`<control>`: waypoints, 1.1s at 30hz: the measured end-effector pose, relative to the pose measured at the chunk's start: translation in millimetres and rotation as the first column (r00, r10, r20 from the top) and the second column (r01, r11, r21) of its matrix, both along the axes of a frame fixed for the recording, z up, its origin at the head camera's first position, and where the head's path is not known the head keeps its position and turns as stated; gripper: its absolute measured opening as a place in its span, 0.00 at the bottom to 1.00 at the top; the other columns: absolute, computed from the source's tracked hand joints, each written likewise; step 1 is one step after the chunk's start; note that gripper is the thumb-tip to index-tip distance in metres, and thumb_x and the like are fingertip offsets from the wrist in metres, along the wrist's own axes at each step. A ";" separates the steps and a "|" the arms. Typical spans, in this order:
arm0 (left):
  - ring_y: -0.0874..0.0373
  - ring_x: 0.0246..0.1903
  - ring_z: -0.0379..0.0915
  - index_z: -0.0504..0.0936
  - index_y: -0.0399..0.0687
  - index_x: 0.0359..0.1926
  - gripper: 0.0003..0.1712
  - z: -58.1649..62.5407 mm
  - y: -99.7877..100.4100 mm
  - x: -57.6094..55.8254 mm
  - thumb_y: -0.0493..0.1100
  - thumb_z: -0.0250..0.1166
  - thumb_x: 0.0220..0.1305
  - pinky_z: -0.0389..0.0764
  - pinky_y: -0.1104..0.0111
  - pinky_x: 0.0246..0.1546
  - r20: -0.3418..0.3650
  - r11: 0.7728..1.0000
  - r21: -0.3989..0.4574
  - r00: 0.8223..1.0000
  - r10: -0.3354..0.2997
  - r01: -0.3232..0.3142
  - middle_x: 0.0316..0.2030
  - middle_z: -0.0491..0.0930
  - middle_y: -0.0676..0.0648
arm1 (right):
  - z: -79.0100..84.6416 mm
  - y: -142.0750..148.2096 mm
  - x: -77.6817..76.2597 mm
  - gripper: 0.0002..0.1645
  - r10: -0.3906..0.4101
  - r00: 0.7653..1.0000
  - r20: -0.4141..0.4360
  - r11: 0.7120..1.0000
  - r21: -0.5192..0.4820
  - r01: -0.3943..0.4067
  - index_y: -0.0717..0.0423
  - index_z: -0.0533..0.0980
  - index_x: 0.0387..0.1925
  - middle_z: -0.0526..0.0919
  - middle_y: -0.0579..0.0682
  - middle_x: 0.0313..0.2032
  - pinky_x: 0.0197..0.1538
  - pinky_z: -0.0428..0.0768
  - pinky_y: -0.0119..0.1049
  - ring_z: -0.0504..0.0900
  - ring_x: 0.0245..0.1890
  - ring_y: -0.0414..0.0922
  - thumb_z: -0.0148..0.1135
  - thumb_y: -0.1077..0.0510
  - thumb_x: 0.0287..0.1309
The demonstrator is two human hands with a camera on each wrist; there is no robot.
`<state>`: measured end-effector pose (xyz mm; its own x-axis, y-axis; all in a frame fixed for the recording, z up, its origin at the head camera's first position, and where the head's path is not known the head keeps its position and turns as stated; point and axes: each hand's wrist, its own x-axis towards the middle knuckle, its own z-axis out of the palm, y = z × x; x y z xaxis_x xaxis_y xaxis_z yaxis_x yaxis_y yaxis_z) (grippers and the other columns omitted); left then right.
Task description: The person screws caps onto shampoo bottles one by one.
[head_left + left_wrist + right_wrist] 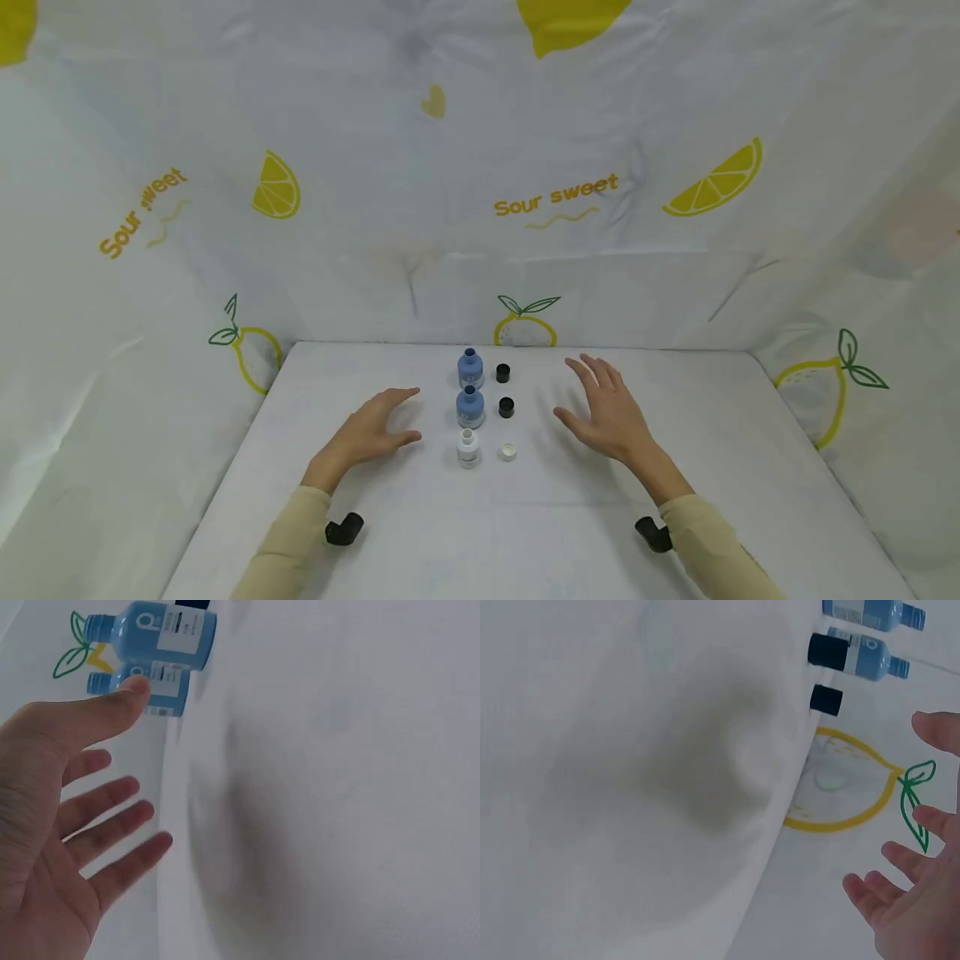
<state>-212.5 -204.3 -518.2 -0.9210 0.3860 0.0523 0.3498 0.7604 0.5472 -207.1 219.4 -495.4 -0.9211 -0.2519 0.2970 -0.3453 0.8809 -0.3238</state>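
Note:
Two blue bottles without caps, a rear one (470, 368) and a middle one (470, 408), stand in a column with a white bottle (468, 450) nearest the person. Beside them on the right lie a rear black cap (503, 372), a second black cap (506, 407) and a white cap (508, 452). My left hand (372, 429) hovers left of the bottles, fingers extended and thumb apart, touching nothing. On the other side, my right hand (606, 410) is held over the table right of the caps, its fingers spread and holding nothing. Both blue bottles also show in the wrist views.
The white table (420, 542) meets a white cloth backdrop with printed lemons behind and at both sides. A black angled piece (344, 529) is by the left forearm, and a similar black piece (653, 534) is by the right forearm.

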 end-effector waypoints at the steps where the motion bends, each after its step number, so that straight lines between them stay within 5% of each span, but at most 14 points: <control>1: 0.40 0.71 0.77 0.73 0.47 0.78 0.42 -3.9 2.0 -0.1 0.52 0.78 0.68 0.86 0.42 0.67 0.005 0.999 0.044 1.000 -0.030 0.029 0.73 0.78 0.41 | -2.4 -2.8 1.1 0.48 0.013 1.000 0.014 0.999 -0.032 -0.012 0.53 0.66 0.80 0.69 0.64 0.78 0.73 0.77 0.72 0.67 0.78 0.68 0.71 0.41 0.65; 7: 0.45 0.61 0.85 0.80 0.39 0.69 0.35 -29.9 17.0 3.3 0.45 0.80 0.65 0.90 0.58 0.64 0.005 0.948 0.256 0.981 -0.195 0.187 0.65 0.85 0.41 | -16.8 -21.6 9.5 0.39 0.119 0.978 0.173 0.967 -0.244 -0.075 0.54 0.73 0.75 0.78 0.60 0.72 0.65 0.86 0.62 0.78 0.68 0.64 0.75 0.52 0.65; 15: 0.48 0.66 0.84 0.82 0.44 0.68 0.32 -40.4 42.9 10.1 0.42 0.80 0.65 0.85 0.59 0.71 0.067 0.922 0.329 0.968 -0.240 0.206 0.65 0.86 0.45 | -33.9 -44.5 17.2 0.37 0.291 0.919 0.265 0.895 -0.415 -0.163 0.60 0.75 0.70 0.84 0.61 0.64 0.61 0.90 0.52 0.85 0.60 0.58 0.78 0.59 0.62; 20: 0.48 0.63 0.86 0.81 0.42 0.69 0.34 -44.1 53.8 10.9 0.42 0.80 0.65 0.87 0.64 0.68 0.106 0.911 0.356 0.960 -0.260 0.208 0.66 0.85 0.44 | -41.4 -58.1 20.5 0.34 0.339 0.889 0.307 0.876 -0.447 -0.179 0.60 0.77 0.67 0.87 0.57 0.59 0.57 0.91 0.41 0.86 0.55 0.52 0.78 0.60 0.61; 33: 0.49 0.58 0.88 0.83 0.42 0.66 0.29 -44.0 63.9 12.5 0.43 0.79 0.66 0.89 0.65 0.65 0.079 0.893 0.381 0.954 -0.288 0.238 0.60 0.88 0.43 | -50.3 -69.7 23.3 0.27 0.307 0.906 0.291 0.899 -0.401 -0.176 0.56 0.82 0.58 0.90 0.51 0.54 0.51 0.86 0.33 0.86 0.53 0.51 0.81 0.60 0.57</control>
